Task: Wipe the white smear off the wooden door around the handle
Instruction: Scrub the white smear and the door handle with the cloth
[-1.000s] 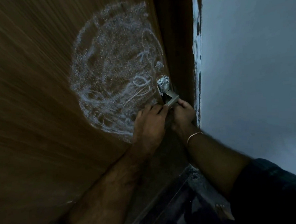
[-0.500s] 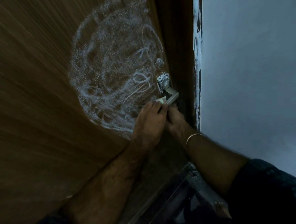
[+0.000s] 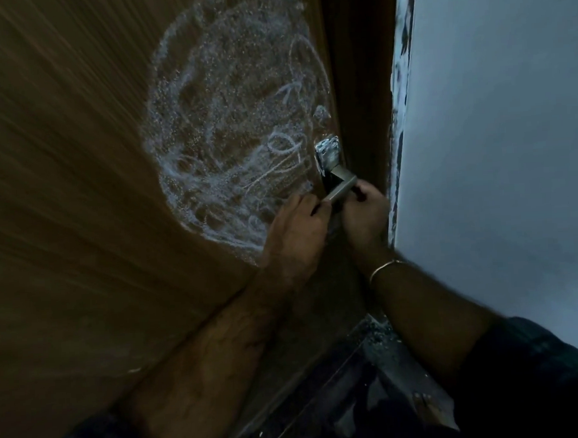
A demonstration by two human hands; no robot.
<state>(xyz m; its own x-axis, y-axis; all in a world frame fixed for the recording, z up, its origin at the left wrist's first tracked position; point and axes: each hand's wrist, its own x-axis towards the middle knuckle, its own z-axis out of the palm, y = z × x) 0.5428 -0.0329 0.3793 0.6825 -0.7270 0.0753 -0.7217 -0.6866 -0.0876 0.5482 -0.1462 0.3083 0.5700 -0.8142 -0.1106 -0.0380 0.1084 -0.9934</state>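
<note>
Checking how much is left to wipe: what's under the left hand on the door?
The smear runs down to the left hand and passes under it. How far it goes on beneath cannot be seen, nor any cloth. The door below the wrist looks bare.

A dim doorway inside a building, most likely a home, though the frame does not settle it.

A brown wood-grain door (image 3: 79,196) with a square-section metal lever handle (image 3: 341,187) meets a dark brown wooden door frame (image 3: 357,81), and just beside that stands a plain pale painted wall (image 3: 511,140) whose edge (image 3: 399,79) is rough, with patchy paint or plaster along the frame. A large round white chalky smear (image 3: 229,131) covers the door next to the handle. Below, a dark floor strip (image 3: 375,351) at the threshold carries pale specks and debris. The light is low throughout.
</note>
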